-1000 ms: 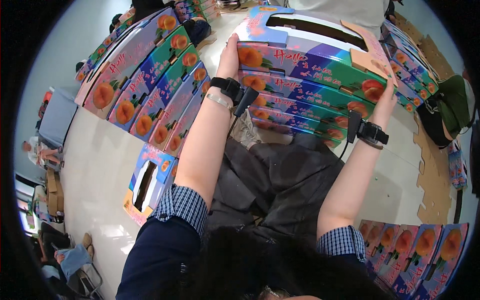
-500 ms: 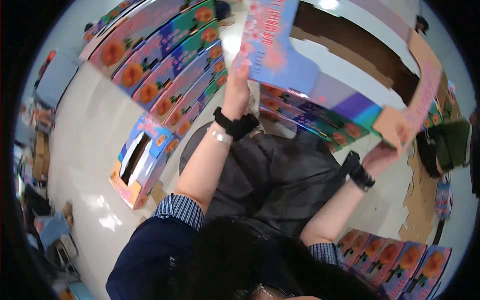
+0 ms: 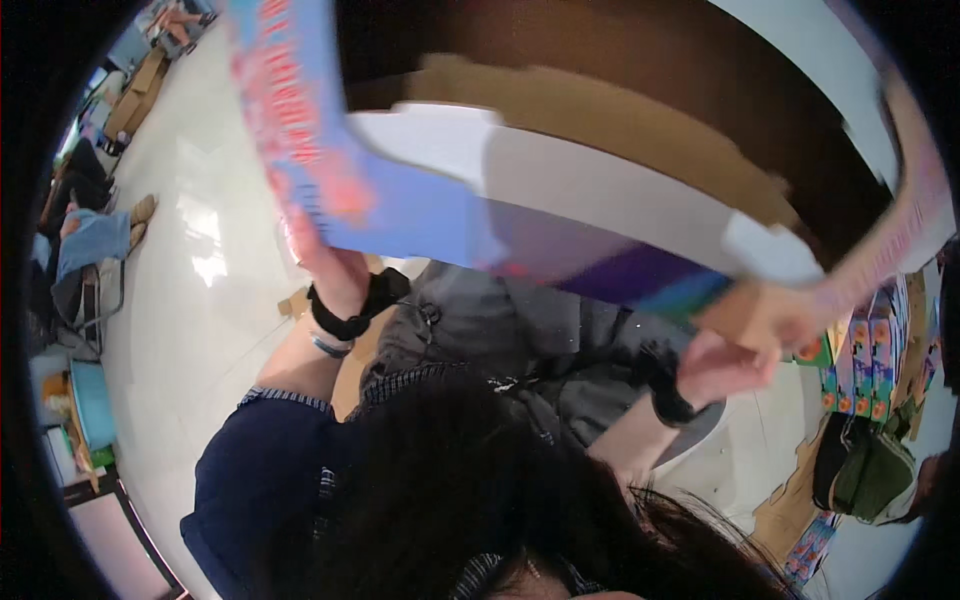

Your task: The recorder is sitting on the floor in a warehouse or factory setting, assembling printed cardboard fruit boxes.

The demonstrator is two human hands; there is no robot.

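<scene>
Between my two hands is a large printed cardboard box (image 3: 415,205), pink, blue and purple outside. Its wide cut-out faces me and shows white flaps and a dark brown inside. My left hand (image 3: 335,275) grips the box's lower left corner, with the fingers partly hidden behind it. At the lower right corner, the fingers of my right hand (image 3: 728,362) are closed on the edge, slightly blurred. The box is raised above my lap, tilted, and its top runs out of view.
Similar printed boxes (image 3: 870,370) stand at the right, near a dark green cloth item (image 3: 870,475). Brown cardboard (image 3: 785,515) lies on the floor there. At the left are a seated person (image 3: 95,240), a light blue bin (image 3: 92,405) and brown cartons (image 3: 138,95).
The box has come closer and fills more of the view, its left end shifting leftward with my left hand. My view has turned, and the box stacks beside me are out of sight or covered.
</scene>
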